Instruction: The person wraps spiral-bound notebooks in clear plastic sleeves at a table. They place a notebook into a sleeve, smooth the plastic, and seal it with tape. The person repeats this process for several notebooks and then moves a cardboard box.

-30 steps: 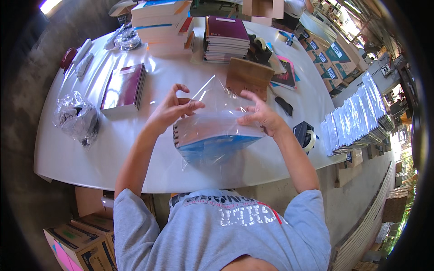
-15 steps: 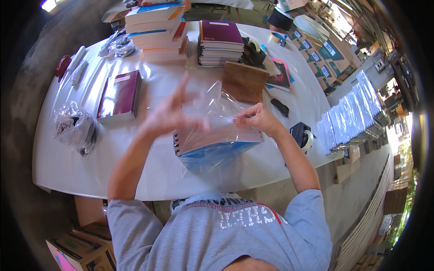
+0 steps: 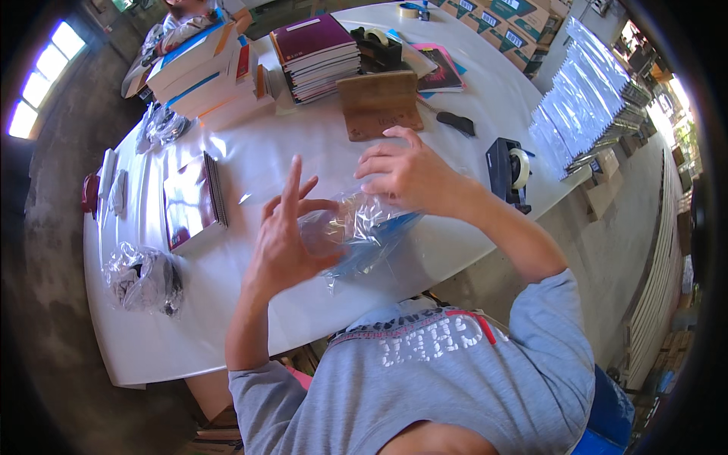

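Crinkled clear plastic wrap (image 3: pixel 362 215) covers a thick spiral-bound book or stack with a blue cover (image 3: pixel 373 244), close to the table's near edge. At its left side is my left hand (image 3: pixel 282 246), open, with its index finger pointing up and its thumb and another finger spread apart beside the plastic. My right hand (image 3: pixel 413 173) hovers over or rests on the far right of the wrap; its bent fingers stand apart, and their exact contact with the plastic is hard to make out. Just beyond stands a brown wooden holder (image 3: pixel 383 106).
On the white-covered table (image 3: pixel 258 163) are a maroon spiral notebook (image 3: pixel 189 199), crumpled plastic (image 3: pixel 140 280), a maroon-topped notebook stack (image 3: pixel 318 57), thick books (image 3: pixel 212 80) and a tape dispenser (image 3: pixel 504 173). Plastic-wrapped spiral books (image 3: pixel 580 98) stand at the right. Another person (image 3: pixel 182 30) is at the far left.
The view has shifted. My right hand has let its pinch on the plastic go and spread its fingers; the left has come down beside the bundle. The plastic's raised end now lies lower.
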### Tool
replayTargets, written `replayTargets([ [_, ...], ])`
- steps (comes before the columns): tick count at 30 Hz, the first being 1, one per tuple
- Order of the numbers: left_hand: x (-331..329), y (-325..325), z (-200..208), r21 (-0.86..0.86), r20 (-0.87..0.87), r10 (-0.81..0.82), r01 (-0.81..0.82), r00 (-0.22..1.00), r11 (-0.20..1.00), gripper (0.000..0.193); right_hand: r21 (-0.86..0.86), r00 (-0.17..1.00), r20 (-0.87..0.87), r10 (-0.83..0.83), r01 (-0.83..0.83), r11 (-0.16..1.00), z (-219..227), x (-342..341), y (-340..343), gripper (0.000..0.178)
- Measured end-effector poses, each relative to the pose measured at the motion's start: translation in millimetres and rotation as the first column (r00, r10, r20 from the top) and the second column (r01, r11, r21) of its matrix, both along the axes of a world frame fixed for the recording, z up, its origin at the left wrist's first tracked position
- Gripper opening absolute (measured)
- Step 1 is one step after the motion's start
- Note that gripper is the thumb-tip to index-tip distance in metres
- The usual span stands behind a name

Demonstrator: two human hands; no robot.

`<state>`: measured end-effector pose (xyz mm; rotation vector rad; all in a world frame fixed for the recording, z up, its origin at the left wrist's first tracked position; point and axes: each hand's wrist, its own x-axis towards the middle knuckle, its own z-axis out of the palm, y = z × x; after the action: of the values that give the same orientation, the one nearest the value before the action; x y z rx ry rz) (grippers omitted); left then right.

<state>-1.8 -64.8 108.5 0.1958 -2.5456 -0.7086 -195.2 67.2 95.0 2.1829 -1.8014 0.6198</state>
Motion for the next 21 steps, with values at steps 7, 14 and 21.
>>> replayTargets([
  [7, 11.8, 21.7, -44.1, -0.482, -0.154, -0.077, -0.006, 0.985, 0.876, 0.019, 0.036, 0.939, -0.310, -0.146, 0.165, 0.986, -1.0, 41.5, 43.6, 0.022],
  [14, 23.2, 17.6, -76.6, -0.677, -0.384, -0.117, -0.193, 0.916, 0.710, 0.011, -0.003, 0.882, 0.257, -0.395, 0.409, 0.913, -26.1, 69.3, 37.6, 0.033],
  [21, 31.6, 35.8, -57.1, -0.309, -0.233, 0.406, -0.463, 0.884, 0.831, 0.037, -0.414, 0.890, 0.147, -0.433, 0.452, 0.790, -80.2, 68.8, 33.5, 0.019],
])
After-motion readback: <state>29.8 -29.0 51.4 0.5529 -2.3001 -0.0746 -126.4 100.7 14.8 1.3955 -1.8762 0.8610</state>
